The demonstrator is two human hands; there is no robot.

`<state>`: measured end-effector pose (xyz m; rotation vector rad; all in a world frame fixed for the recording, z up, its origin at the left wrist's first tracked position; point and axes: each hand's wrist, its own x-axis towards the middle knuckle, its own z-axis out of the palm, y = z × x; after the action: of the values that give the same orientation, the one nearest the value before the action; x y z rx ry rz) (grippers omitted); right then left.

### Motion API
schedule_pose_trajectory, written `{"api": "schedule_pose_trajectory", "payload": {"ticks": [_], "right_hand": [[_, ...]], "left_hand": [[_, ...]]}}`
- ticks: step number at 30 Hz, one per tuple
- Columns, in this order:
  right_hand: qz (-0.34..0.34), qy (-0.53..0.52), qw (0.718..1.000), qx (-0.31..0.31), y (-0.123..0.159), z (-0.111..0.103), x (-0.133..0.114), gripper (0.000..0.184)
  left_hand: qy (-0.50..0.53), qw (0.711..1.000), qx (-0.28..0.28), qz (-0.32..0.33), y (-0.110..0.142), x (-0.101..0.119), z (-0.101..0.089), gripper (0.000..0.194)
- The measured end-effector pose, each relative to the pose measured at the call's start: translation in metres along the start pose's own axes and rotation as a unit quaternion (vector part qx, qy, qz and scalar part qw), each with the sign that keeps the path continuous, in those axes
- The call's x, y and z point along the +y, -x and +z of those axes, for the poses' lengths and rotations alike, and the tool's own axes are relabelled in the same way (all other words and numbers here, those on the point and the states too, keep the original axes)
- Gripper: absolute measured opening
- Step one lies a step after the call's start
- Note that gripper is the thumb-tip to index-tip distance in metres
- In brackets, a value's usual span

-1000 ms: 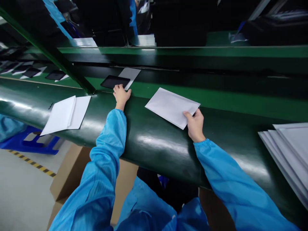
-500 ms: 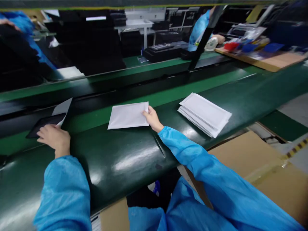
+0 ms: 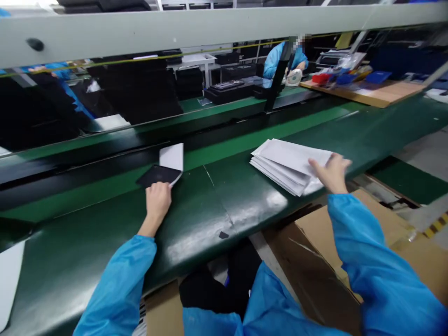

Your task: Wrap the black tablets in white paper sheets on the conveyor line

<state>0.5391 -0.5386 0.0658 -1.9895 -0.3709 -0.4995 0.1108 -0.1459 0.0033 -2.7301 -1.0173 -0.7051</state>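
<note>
My left hand [image 3: 157,199] reaches across the dark green bench [image 3: 210,205] and grips the near edge of a black tablet [image 3: 156,175]. The tablet lies on the lighter green belt [image 3: 245,140], with a white sheet [image 3: 172,156] sticking out behind it. My right hand [image 3: 331,173] is blurred, its fingers spread over the near end of a stack of white envelopes [image 3: 287,161] on the bench to the right. It holds nothing that I can make out. Both arms are in blue sleeves.
Cardboard boxes [image 3: 350,242] stand under the bench by my legs. A grey beam [image 3: 210,25] runs overhead. Across the belt a person in blue [image 3: 280,58] works by a wooden bench [image 3: 371,93]. Black trays [image 3: 231,88] sit behind. A white sheet [image 3: 10,275] lies far left.
My right hand has let go of the single white envelope, which is gone from sight, and moved right to the stack. My left hand stays on the black tablet. The view swung right.
</note>
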Motion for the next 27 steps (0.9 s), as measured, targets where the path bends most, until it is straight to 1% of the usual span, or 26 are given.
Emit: {"api": "schedule_pose_trajectory", "payload": {"ticks": [1, 2, 3, 4, 5, 6, 7, 8, 9, 10, 11, 12, 14, 15, 17, 19, 22, 23, 25, 27], "right_hand": [[-0.034, 0.040, 0.998, 0.029, 0.009, 0.002, -0.003, 0.041], [-0.060, 0.051, 0.996, 0.047, 0.021, 0.008, -0.009, 0.044], [-0.079, 0.033, 0.996, 0.036, 0.036, 0.018, -0.017, 0.042], [-0.093, -0.012, 0.995, -0.015, 0.053, 0.032, -0.027, 0.036], [-0.094, -0.073, 0.988, -0.102, 0.072, 0.049, -0.039, 0.031], [-0.082, -0.134, 0.961, -0.226, 0.093, 0.069, -0.054, 0.030], [-0.064, -0.179, 0.913, -0.360, 0.115, 0.090, -0.070, 0.033], [-0.057, -0.200, 0.868, -0.451, 0.135, 0.111, -0.087, 0.037], [-0.074, -0.202, 0.841, -0.496, 0.153, 0.133, -0.104, 0.040], [-0.099, -0.188, 0.828, -0.518, 0.168, 0.153, -0.119, 0.043], [-0.121, -0.161, 0.826, -0.527, 0.180, 0.172, -0.133, 0.045], [-0.140, -0.126, 0.828, -0.528, 0.189, 0.188, -0.143, 0.045], [-0.160, -0.071, 0.829, -0.531, 0.198, 0.214, -0.155, 0.034], [-0.161, -0.065, 0.825, -0.538, 0.199, 0.224, -0.156, 0.027], [-0.145, -0.109, 0.810, -0.557, 0.197, 0.237, -0.154, 0.017], [-0.098, -0.200, 0.790, -0.571, 0.191, 0.245, -0.148, 0.018], [0.008, -0.311, 0.760, -0.570, 0.181, 0.247, -0.139, 0.032], [0.042, -0.334, 0.757, -0.560, 0.177, 0.246, -0.138, 0.036], [0.102, -0.370, 0.759, -0.527, 0.170, 0.245, -0.136, 0.041], [0.144, -0.399, 0.758, -0.495, 0.165, 0.244, -0.137, 0.042]], "left_hand": [[0.011, 0.999, 0.002, 0.039, 0.005, 0.014, 0.002, 0.027], [0.021, 0.997, 0.007, 0.075, 0.010, 0.027, 0.004, 0.028], [0.030, 0.994, 0.014, 0.108, 0.015, 0.039, 0.005, 0.030], [0.039, 0.989, 0.025, 0.138, 0.019, 0.050, 0.005, 0.031], [0.046, 0.985, 0.040, 0.164, 0.022, 0.059, 0.005, 0.033], [0.047, 0.979, 0.058, 0.190, 0.025, 0.068, 0.004, 0.034], [0.044, 0.973, 0.077, 0.214, 0.029, 0.076, 0.004, 0.034], [0.036, 0.966, 0.097, 0.236, 0.032, 0.083, 0.004, 0.034], [0.027, 0.960, 0.114, 0.254, 0.035, 0.089, 0.003, 0.034], [0.022, 0.955, 0.125, 0.269, 0.038, 0.094, 0.003, 0.034], [0.023, 0.951, 0.127, 0.281, 0.041, 0.097, 0.003, 0.033], [0.031, 0.950, 0.117, 0.288, 0.044, 0.099, 0.003, 0.031], [0.061, 0.951, 0.073, 0.295, 0.046, 0.099, 0.002, 0.027], [0.079, 0.950, 0.048, 0.297, 0.047, 0.098, 0.001, 0.026], [0.117, 0.947, 0.016, 0.298, 0.046, 0.090, -0.003, 0.031], [0.155, 0.945, 0.015, 0.289, 0.045, 0.079, -0.008, 0.039], [0.201, 0.949, 0.046, 0.237, 0.045, 0.058, -0.015, 0.035], [0.215, 0.950, 0.056, 0.221, 0.046, 0.050, -0.016, 0.034], [0.247, 0.948, 0.059, 0.194, 0.046, 0.038, -0.015, 0.034], [0.295, 0.943, 0.053, 0.146, 0.045, 0.029, -0.010, 0.041]]}}
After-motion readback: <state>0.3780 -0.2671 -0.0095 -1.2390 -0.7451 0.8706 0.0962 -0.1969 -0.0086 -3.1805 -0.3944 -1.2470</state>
